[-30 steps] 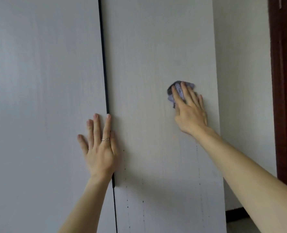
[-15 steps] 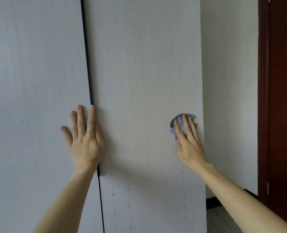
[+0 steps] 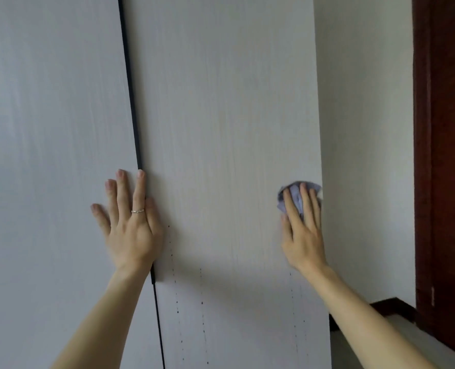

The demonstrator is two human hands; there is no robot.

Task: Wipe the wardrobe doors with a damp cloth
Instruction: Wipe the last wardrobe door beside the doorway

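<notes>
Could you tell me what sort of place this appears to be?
Probably a bedroom at home: tall pale wardrobe doors, a plain white wall and a dark wooden door frame.

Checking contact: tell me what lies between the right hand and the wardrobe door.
Purple cloth, pressed by the right hand against the right door near its outer edge; head view.

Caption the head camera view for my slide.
Right hand presses a blue cloth to the right door near its edge; left hand rests flat across the seam.
</notes>
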